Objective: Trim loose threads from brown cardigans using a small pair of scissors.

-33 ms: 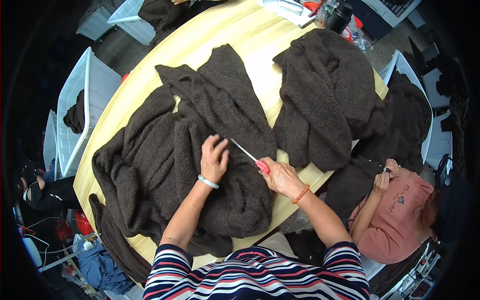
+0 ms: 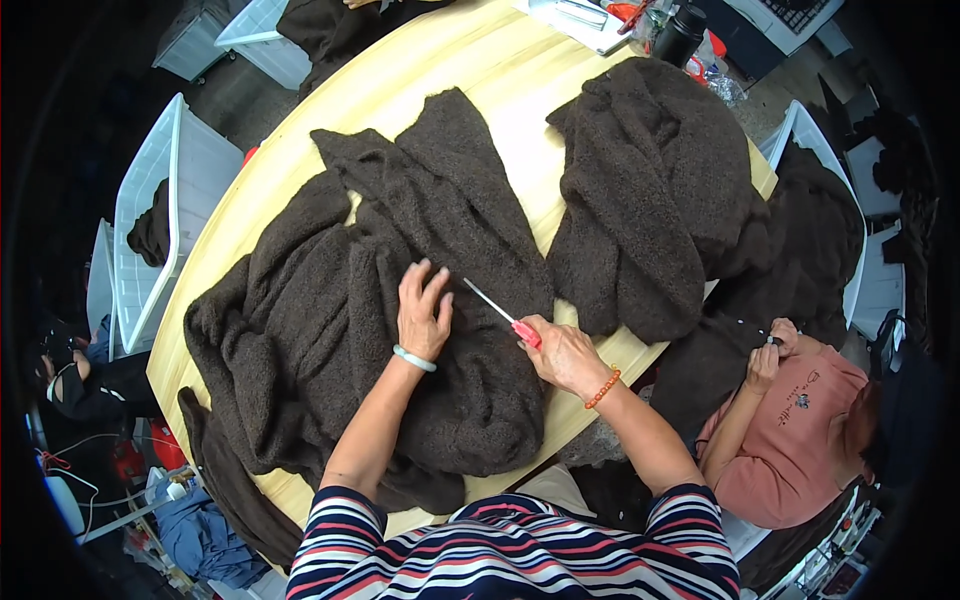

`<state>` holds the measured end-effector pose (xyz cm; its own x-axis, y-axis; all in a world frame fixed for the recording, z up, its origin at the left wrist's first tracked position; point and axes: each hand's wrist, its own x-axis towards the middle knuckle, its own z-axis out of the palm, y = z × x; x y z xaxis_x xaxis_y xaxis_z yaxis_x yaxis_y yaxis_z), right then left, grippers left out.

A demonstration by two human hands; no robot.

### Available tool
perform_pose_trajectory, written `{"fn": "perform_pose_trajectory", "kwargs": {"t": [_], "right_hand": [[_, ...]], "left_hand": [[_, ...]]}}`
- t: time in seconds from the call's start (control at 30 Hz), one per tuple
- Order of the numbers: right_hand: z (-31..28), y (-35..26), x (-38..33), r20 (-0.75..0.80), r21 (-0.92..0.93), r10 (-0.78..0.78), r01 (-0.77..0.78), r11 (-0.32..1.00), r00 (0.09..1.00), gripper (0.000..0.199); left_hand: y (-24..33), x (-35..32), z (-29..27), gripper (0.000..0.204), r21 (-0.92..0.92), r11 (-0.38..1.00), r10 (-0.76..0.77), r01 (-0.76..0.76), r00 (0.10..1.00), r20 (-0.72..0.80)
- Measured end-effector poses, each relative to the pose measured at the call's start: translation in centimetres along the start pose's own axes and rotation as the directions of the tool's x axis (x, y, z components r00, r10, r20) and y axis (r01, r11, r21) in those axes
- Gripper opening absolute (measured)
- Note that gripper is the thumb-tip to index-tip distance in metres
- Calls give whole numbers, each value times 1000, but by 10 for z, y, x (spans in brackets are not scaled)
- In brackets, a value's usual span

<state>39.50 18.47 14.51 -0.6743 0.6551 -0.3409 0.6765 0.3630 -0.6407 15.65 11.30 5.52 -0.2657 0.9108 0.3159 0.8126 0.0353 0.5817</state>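
Lying limp across the table (image 2: 440, 80), the knit (image 2: 330, 330) – soft, floppy, best pinned flat – is being pressed by the spread left hand (image 2: 422, 312); scissors (image 2: 500, 312) are being gripped by the right hand (image 2: 562, 352) at three o'clock.

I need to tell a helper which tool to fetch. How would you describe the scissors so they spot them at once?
Start at the pale wooden table covered with dark brown fuzzy knitwear. Over the nearer pile, the right hand holds the scissors, beside the flat left hand. They are the only thin, shiny thing there, with red handles and slim metal blades.
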Motion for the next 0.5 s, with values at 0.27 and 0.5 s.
{"fn": "perform_pose_trajectory", "kwargs": {"t": [0.27, 0.5], "right_hand": [[-1, -21, 26, -61, -108, -68, 61, 992, 996, 18], [15, -27, 96, -174, -155, -87, 60, 986, 981, 21]], "left_hand": [[-26, 23, 20, 54, 320, 947, -127, 26, 946, 299], [-23, 26, 24, 54, 306, 950, -176, 66, 921, 348]]}}
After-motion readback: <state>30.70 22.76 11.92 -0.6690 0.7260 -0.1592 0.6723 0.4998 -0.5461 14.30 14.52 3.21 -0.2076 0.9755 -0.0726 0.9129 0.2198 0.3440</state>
